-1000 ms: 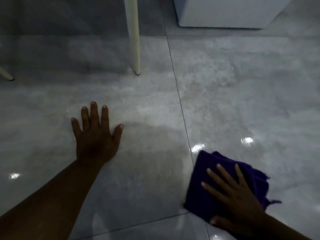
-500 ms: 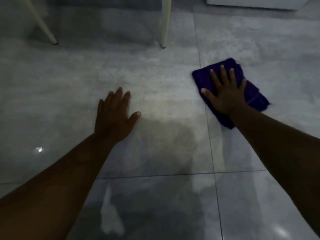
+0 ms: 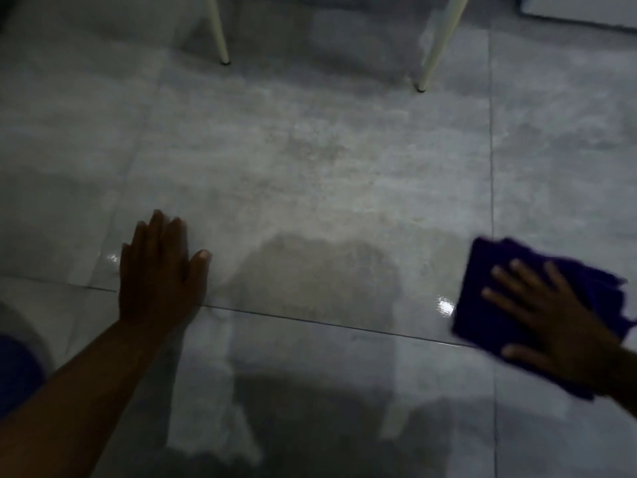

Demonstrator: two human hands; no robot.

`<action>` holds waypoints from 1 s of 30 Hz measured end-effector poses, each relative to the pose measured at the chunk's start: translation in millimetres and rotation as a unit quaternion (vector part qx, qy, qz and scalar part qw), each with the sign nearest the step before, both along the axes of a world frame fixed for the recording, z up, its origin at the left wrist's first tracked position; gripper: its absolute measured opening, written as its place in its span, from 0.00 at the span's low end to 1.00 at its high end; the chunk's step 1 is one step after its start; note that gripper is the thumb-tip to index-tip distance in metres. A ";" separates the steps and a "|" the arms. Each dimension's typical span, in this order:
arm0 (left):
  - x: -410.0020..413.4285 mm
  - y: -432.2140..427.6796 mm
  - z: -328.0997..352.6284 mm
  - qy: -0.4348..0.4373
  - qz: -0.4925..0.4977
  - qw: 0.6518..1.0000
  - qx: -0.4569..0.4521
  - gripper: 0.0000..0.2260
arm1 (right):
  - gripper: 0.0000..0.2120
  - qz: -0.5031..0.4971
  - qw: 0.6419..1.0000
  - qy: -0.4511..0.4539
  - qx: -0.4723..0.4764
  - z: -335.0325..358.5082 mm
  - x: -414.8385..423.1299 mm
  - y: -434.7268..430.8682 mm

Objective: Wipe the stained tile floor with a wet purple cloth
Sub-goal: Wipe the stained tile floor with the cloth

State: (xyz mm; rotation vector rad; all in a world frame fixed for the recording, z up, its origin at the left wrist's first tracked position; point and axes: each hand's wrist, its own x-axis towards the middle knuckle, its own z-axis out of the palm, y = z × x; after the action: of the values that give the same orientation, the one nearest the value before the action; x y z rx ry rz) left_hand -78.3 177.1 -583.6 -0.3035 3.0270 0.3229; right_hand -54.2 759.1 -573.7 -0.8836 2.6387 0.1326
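Grey glossy tile floor [image 3: 310, 174] | right hand [image 3: 558, 326] flat on purple cloth [image 3: 489, 294] | left hand [image 3: 158, 274] flat, grip wide

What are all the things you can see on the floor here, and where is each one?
tile floor: one, grey and shiny, with thin dark joint lines; fills the whole view.
stain: one darker brownish patch on the floor, middle, between the two hands.
purple cloth: one, dark purple, flat on the floor at the right, under a hand.
furniture legs: two, cream-white, thin and slanted, standing on the floor at the top; one top middle, one top right.
white object: one, top right corner; only its bottom edge shows.
blue shape: one, left edge; too cut off to tell what it is.
left hand: one, flat on the bare floor, lower left.
right hand: one, fingers spread, pressing on the cloth.
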 end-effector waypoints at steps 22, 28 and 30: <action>38.9 -38.0 -23.4 -0.012 0.001 0.998 -0.055 0.33 | 0.40 0.183 0.983 -0.001 -0.031 -8.3 -52.9 -124.4; 38.2 -38.2 -26.4 0.004 0.004 0.998 -0.070 0.33 | 0.41 -0.068 0.997 0.015 -0.029 -6.0 -179.6 -183.2; 38.5 -38.2 -26.1 0.003 0.004 0.998 -0.069 0.33 | 0.41 -0.102 0.993 0.033 -0.050 -11.1 -210.5 -241.8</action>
State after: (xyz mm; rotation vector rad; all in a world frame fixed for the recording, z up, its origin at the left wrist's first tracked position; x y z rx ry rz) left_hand -39.8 138.9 -609.7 -0.3244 3.0614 0.1168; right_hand -264.8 517.4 -584.9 -0.6443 2.8004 -0.0230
